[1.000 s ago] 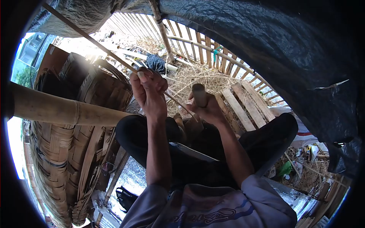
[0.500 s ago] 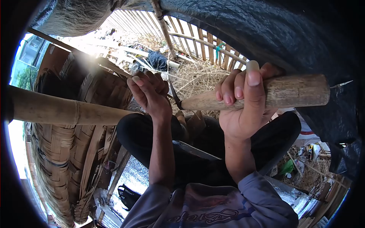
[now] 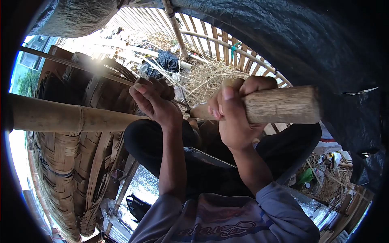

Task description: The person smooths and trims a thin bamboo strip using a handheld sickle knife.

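Note:
My left hand (image 3: 156, 97) is closed around a thin bamboo strip (image 3: 77, 65) that runs out to the upper left. In my right hand (image 3: 239, 109) is a thick wooden handle (image 3: 283, 105), its blunt end pointing right. A dark, narrow blade (image 3: 184, 98) rises from the handle's left end, close beside my left hand. The strip's end near the blade is partly hidden by my fingers. Both hands are raised above my crossed legs.
Woven bamboo baskets (image 3: 60, 174) stand at the left, with a thick bamboo pole (image 3: 52, 113) across them. Ahead are straw (image 3: 202, 81), a black plastic bag (image 3: 167, 60) and a slatted fence (image 3: 223, 44). Dark sheeting (image 3: 316, 52) hangs at the upper right.
My right hand first swung the handle up from pointing at the camera to lying sideways, then moved left and slightly down. The strip in my left hand has tilted flatter, its far end lower.

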